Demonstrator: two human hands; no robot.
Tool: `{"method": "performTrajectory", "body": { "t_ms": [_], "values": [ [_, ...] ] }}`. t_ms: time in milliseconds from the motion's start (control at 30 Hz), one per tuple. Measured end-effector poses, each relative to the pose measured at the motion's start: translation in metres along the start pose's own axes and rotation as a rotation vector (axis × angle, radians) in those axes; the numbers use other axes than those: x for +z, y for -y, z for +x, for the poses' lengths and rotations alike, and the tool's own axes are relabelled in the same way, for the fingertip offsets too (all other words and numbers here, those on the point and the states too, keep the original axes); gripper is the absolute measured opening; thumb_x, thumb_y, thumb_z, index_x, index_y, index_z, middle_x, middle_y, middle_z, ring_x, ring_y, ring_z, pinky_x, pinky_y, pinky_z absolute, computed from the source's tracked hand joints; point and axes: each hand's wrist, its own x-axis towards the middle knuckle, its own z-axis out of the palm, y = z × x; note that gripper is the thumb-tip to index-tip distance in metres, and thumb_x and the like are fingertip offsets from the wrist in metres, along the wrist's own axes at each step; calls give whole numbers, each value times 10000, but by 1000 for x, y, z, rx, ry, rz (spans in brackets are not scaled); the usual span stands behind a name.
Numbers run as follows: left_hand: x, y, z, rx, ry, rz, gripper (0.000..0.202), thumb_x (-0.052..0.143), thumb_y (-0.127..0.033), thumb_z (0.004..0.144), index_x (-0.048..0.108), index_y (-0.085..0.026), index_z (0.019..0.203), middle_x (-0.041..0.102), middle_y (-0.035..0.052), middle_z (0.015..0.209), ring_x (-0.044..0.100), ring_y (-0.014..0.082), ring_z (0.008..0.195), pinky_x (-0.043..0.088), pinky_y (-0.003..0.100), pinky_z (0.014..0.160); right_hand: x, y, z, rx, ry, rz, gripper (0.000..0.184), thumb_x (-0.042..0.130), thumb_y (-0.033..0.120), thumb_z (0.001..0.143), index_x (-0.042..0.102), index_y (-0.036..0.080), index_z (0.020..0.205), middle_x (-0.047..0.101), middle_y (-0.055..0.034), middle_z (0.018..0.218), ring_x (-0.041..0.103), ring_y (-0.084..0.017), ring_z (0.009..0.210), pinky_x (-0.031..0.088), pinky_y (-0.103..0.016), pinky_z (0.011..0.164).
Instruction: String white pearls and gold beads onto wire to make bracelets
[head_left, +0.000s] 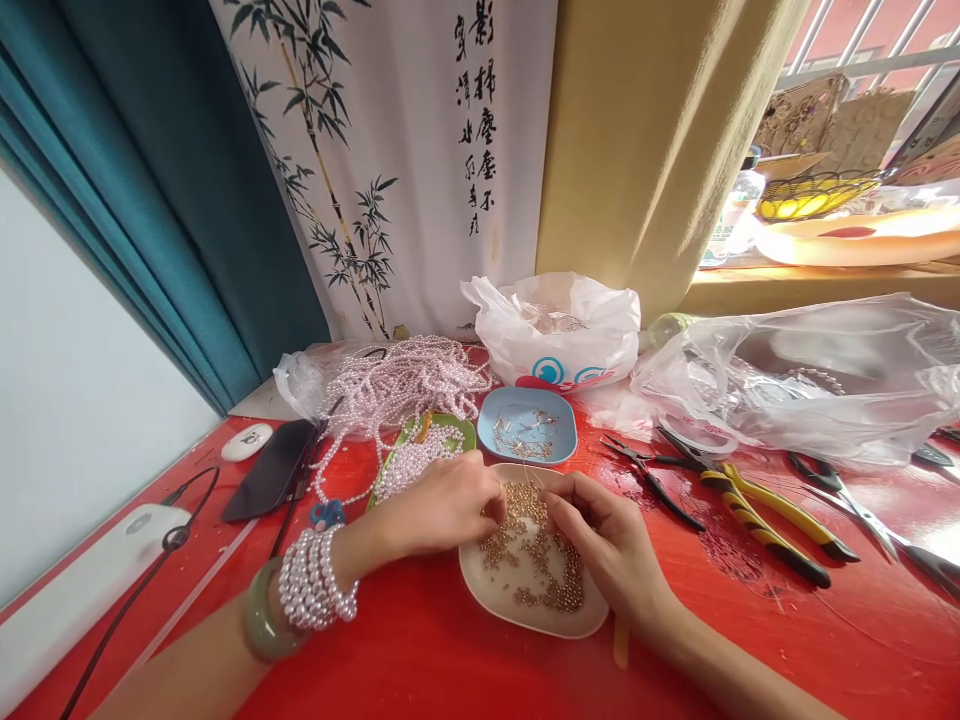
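Both of my hands work over a white plate [499,605] of loose gold beads [551,575]. My left hand [454,500] is closed at the plate's upper left, its fingertips curled down; whatever they pinch is hidden. At the upper right, my right hand [600,525] is closed in a pinch on a fine thread or wire [531,472], which shows faintly by the fingertips. Just beyond, a blue dish [489,430] holds small gold and silver-coloured pieces. Partly behind my left hand stands a green dish [469,432] with white pearl beads [416,465].
Strings of pearl beads [405,375] lie heaped behind the dishes, near a white plastic bag [559,330]. On the right are black pliers [652,480], yellow-handled pliers [772,520] and scissors [855,505]. A phone [270,470] and a white power strip [97,590] lie left.
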Motion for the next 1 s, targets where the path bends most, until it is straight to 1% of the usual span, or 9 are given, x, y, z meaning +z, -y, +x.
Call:
{"method": "performTrajectory", "body": {
  "t_ms": [167, 433, 600, 667, 800, 867, 1000],
  "values": [
    [-3, -4, 0, -27, 4, -12, 152, 531, -178, 704, 662, -225, 766, 584, 31, 790, 524, 188, 800, 384, 276, 642, 1, -1, 0, 7, 3, -7, 185, 450, 286, 786, 509, 180, 647, 482, 32, 551, 435, -102, 501, 365, -198, 468],
    [-2, 4, 0, -47, -16, -45, 156, 529, -160, 687, 650, -222, 762, 574, 15, 749, 528, 167, 739, 375, 261, 620, -1, 0, 0, -13, 6, -16, 185, 437, 277, 786, 505, 178, 645, 490, 25, 543, 439, -103, 494, 370, -200, 463],
    [-2, 4, 2, 17, -40, -53, 205, 502, -106, 708, 641, -221, 805, 611, 9, 788, 514, 180, 839, 379, 278, 695, -1, 2, 1, -7, -1, -4, 182, 445, 284, 776, 508, 175, 644, 485, 25, 538, 438, -103, 494, 369, -200, 461],
    [-1, 3, 3, 54, -40, -49, 209, 511, -110, 716, 645, -231, 821, 612, 9, 804, 506, 181, 856, 380, 276, 708, 0, 1, 1, -11, 1, -6, 180, 446, 281, 776, 510, 176, 645, 490, 25, 542, 438, -103, 495, 370, -200, 465],
    [1, 0, 2, 85, -2, -23, 156, 542, -151, 729, 657, -238, 790, 598, 11, 775, 497, 179, 815, 372, 259, 648, 0, -2, -1, -17, 7, -23, 171, 442, 263, 776, 506, 178, 642, 485, 30, 542, 430, -101, 490, 363, -198, 464],
    [1, -2, 2, 64, 15, -27, 139, 549, -154, 729, 655, -231, 775, 594, 11, 758, 496, 177, 802, 364, 255, 629, 0, -2, -1, -21, 9, -24, 166, 440, 260, 775, 506, 178, 647, 484, 31, 542, 430, -102, 492, 363, -198, 465],
    [1, -5, 2, 33, 19, -43, 102, 548, -163, 738, 638, -208, 753, 596, 12, 766, 496, 178, 816, 358, 261, 645, 0, -1, -1, -28, 5, -34, 177, 434, 261, 780, 505, 178, 641, 482, 30, 541, 430, -100, 489, 363, -199, 463]
  ]
}}
